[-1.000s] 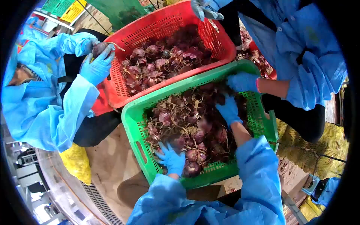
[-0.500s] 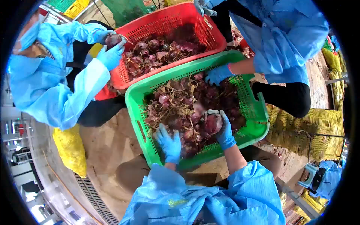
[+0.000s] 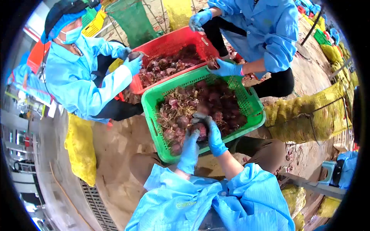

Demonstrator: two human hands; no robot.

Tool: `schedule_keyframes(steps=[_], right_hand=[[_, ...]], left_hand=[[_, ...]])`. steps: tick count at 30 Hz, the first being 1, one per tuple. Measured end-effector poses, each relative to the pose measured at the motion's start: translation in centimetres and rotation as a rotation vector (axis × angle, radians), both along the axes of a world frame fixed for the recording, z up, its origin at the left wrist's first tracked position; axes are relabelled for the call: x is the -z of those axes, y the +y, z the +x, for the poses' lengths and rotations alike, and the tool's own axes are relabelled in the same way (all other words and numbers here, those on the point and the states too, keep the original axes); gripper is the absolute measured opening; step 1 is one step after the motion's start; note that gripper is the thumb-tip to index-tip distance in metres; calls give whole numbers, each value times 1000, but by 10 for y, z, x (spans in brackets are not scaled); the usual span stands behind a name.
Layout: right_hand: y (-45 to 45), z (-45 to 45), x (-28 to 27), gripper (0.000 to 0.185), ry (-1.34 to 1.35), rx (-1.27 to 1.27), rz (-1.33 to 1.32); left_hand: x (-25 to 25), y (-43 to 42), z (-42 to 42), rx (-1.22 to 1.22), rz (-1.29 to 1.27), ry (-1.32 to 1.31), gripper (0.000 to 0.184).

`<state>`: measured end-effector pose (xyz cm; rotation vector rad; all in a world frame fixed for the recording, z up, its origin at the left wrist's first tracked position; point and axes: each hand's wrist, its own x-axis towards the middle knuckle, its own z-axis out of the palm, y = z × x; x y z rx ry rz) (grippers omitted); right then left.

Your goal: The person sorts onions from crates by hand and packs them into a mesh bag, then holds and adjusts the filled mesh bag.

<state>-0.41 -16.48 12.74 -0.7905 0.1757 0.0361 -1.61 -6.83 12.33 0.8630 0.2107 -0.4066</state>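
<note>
In blue gloves, my left hand point(image 3: 189, 153) and my right hand point(image 3: 216, 139) meet over the near side of a green plastic basket point(image 3: 149, 124). Between them they hold a red onion point(image 3: 200, 131), the left fingers against its lower left and the right hand wrapped round its right side. Something grey shows at the right fingertips; I cannot tell whether it is a stained glove or a cover. Beneath my hands the basket holds many red onions point(image 3: 182, 121) with dry skins and stringy roots point(image 3: 185, 109).
A red basket point(image 3: 175, 41) of onions adjoins the green one at the back. A co-worker point(image 3: 86, 82) on the left holds an onion point(image 3: 134, 56); another point(image 3: 256, 46) at the back right holds one too. Yellow mesh sacks point(image 3: 308, 115) lie at right; a yellow sack point(image 3: 81, 150) stands left.
My left hand has moved from the onions in the basket onto the onion in my right hand. The back-right co-worker's hand has risen out of the green basket with an onion.
</note>
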Motion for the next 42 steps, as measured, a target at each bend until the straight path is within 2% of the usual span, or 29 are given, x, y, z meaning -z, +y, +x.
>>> schedule_keyframes(steps=[2, 3, 6, 7, 8, 10, 11, 13, 14, 15, 16, 17, 18, 19, 20, 22, 23, 24, 26, 29, 30, 32, 33, 36, 40, 41, 42], right_hand=[[9, 2, 0, 45, -95, 33, -145], [11, 4, -2, 42, -146, 50, -277], [23, -6, -2, 41, -90, -12, -171], [29, -3, 25, 41, -152, -53, -138], [36, -4, 48, 40, -212, -65, -214], [36, -17, 33, 38, -302, 34, -489], [29, -19, 28, 38, -302, 38, -489], [3, -22, 25, 39, -77, -178, -841], [-14, -17, 36, 39, 187, -314, -594], [-31, -8, 78, 39, 114, -223, -938], [-52, -6, 79, 38, 221, -233, -973], [-74, -3, 92, 37, 197, -182, -1057], [-97, 3, 107, 35, 324, -205, -1110], [-119, 9, 129, 33, 398, -111, -1069], [-147, 19, 156, 34, 333, -134, -1258], [-180, 32, 170, 33, 576, -62, -1219], [-192, 38, 189, 33, 625, 68, -1318], [-197, 46, 165, 38, 684, 17, -1296], [-222, 67, 216, 43, 878, -58, -1408], [-236, 93, 233, 47, 922, -136, -1520], [-236, 97, 238, 47, 930, -153, -1511], [-235, 101, 254, 36, 691, -180, -1702], [-238, 105, 267, 36, 700, -203, -1690], [-254, 108, 298, 40, 655, -101, -1359], [-243, 108, 271, 51, 681, -302, -1409], [-240, 104, 273, 52, 746, -234, -1070], [-240, 104, 274, 53, 766, -197, -899]], left_hand=[[-10, 3, -7, -76, 178, -132, 48], [-3, 7, -6, -67, 169, -140, 46], [-2, 18, -8, -37, 20, -55, 39], [-2, 22, -7, -63, 17, -9, 38], [-2, 25, -4, -91, 13, 35, 36], [-2, 33, 0, -121, 72, -34, 36], [9, 41, 5, -123, 236, -95, 36], [31, 49, 11, -136, 625, -299, 43], [40, 54, 11, -136, 628, -295, 43], [50, 60, 10, -2, 913, -457, 47], [58, 64, 9, 144, 1194, -618, 51], [45, 56, 3, 313, 1416, -418, 57], [62, 59, -3, 456, 1582, -325, 63], [69, 57, -11, 413, 1614, -352, 66], [78, 52, -15, 373, 1644, -376, 70], [65, 38, -20, 375, 1867, -399, 70], [64, 36, -18, 374, 1905, -462, 68], [62, 33, -13, 368, 1943, -528, 66], [55, 30, -9, 374, 1920, -529, 63], [58, 30, -3, 419, 1876, -523, 61], [58, 30, -2, 438, 1860, -515, 60], [57, 26, 5, 474, 1851, -492, 59], [56, 25, 7, 496, 1835, -472, 57], [60, 23, 6, 534, 1823, -439, 53], [60, 19, 14, 527, 1753, -424, 52], [58, 19, 12, 531, 1740, -399, 51], [60, 19, 14, 535, 1742, -401, 51]])
